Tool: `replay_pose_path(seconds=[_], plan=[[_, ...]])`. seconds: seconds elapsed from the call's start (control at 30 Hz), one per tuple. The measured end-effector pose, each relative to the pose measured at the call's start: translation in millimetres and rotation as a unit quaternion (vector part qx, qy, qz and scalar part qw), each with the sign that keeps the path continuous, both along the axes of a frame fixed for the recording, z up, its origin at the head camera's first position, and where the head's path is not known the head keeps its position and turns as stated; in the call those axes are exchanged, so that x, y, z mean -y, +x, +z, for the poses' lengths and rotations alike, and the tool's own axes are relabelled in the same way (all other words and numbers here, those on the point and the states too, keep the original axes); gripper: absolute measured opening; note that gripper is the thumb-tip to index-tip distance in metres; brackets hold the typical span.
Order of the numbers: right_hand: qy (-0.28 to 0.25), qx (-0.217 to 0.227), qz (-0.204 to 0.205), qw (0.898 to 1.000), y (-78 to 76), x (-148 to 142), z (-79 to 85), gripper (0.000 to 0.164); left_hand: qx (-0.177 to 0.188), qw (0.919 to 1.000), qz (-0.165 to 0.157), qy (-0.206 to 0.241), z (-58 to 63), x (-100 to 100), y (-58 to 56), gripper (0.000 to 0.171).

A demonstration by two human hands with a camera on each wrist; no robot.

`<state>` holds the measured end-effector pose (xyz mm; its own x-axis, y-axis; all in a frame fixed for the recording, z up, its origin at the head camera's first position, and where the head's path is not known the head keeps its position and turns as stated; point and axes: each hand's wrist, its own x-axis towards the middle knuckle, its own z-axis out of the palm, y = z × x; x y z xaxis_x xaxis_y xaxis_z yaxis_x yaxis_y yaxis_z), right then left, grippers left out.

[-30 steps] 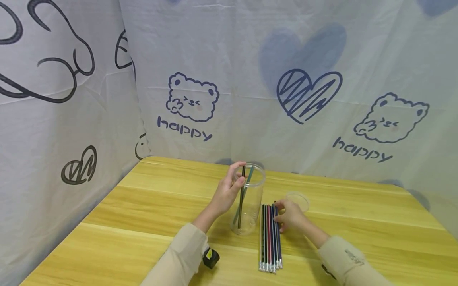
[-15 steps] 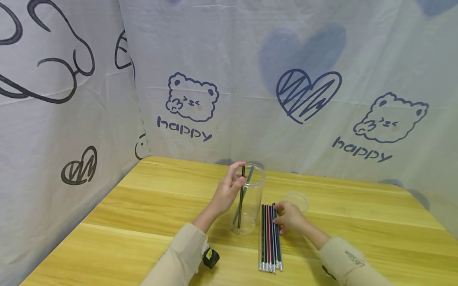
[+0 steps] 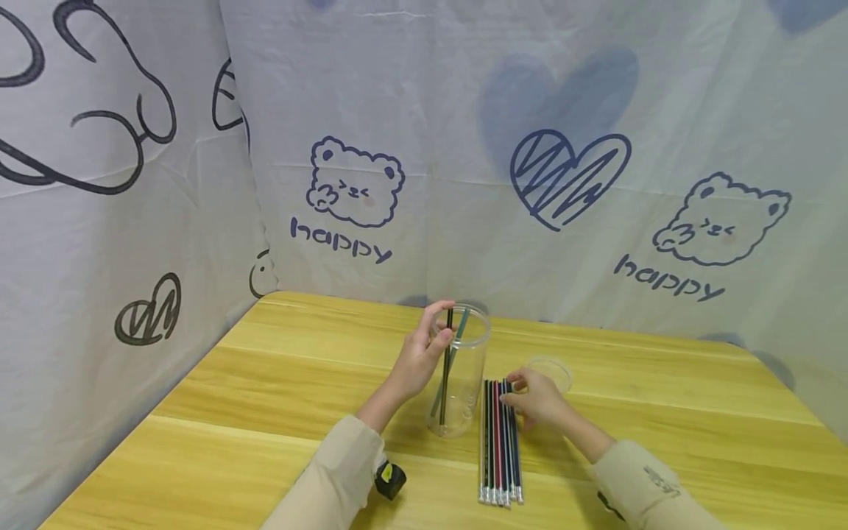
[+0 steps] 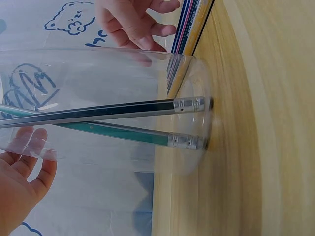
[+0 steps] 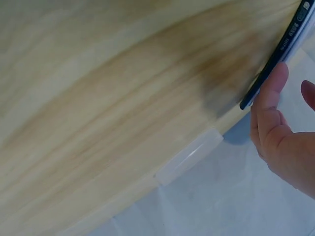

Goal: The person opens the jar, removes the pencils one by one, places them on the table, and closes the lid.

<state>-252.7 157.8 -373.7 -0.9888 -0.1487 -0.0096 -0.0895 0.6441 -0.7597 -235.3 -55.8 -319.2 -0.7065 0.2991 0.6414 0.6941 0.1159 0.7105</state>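
A tall clear plastic jar [image 3: 467, 390] stands upright on the table. My left hand [image 3: 417, 357] holds it near the rim, fingers and thumb around its side. Inside lean a black pencil [image 4: 123, 109] and a green pencil [image 4: 118, 132], eraser ends down. To the jar's right, several pencils [image 3: 498, 449] lie side by side in a row, erasers toward me. My right hand [image 3: 539, 397] is at their far end. In the right wrist view a fingertip touches the outer dark pencil [image 5: 278, 54], with the thumb apart from it; no pencil is lifted.
A clear round lid [image 3: 555, 368] lies on the wooden table [image 3: 265, 383] just behind my right hand. A printed cloth [image 3: 437, 184] hangs along the table's back edge. A black device [image 3: 389, 478] sits by my left cuff.
My right thumb has shifted slightly left over the far ends of the pencils. The left hand and the jar stay in place.
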Motion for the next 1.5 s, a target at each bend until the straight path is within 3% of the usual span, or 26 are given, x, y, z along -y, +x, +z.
replay_pose_path(seconds=[0.43,1.03,1.5], plan=[[-0.039,-0.118,-0.008,0.992,-4.3,0,17.2,0.017,-0.001,1.0,0.001,0.002,0.1,0,-0.2,0.076],[-0.098,-0.186,-0.008,0.978,-9.0,4,60.3,0.018,0.001,1.0,0.001,0.003,0.1,0,-0.5,0.073],[-0.087,-0.263,0.025,0.961,-0.8,19,90.3,0.019,0.003,1.0,0.005,0.0,1.2,0,1.6,0.077]])
